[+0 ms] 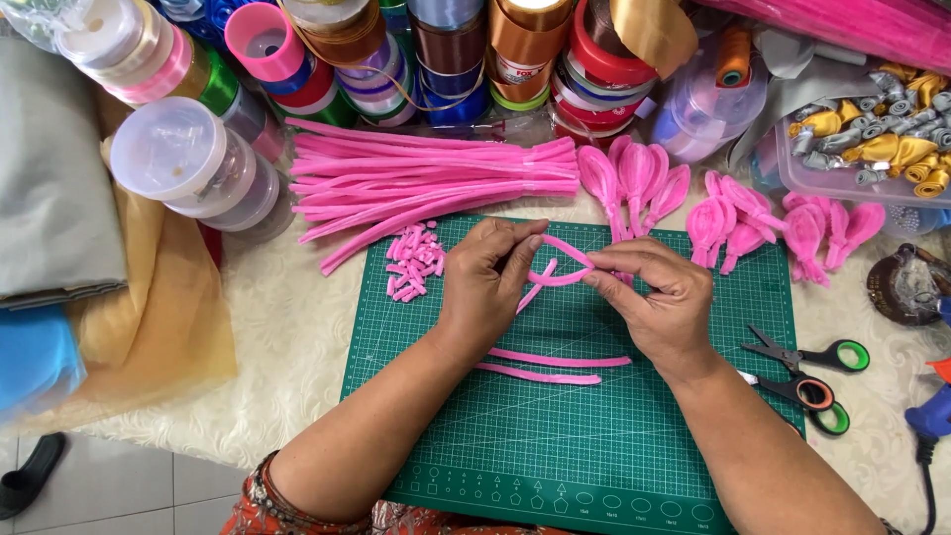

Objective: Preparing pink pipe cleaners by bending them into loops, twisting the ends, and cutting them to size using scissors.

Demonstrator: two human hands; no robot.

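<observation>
My left hand and my right hand both pinch a pink pipe cleaner bent into a loop, held just above the green cutting mat. Two straight pink pipe cleaners lie on the mat below my hands. A small heap of short pink pipe cleaner pieces lies at the mat's upper left corner. A bundle of long pink pipe cleaners rests behind the mat. Several finished pink petal shapes lie in a row at the back right.
Two pairs of scissors with green and orange handles lie right of the mat. Ribbon spools and clear round tubs crowd the back. A clear box of gold and silver foil pieces stands at far right, a blue glue gun beside it.
</observation>
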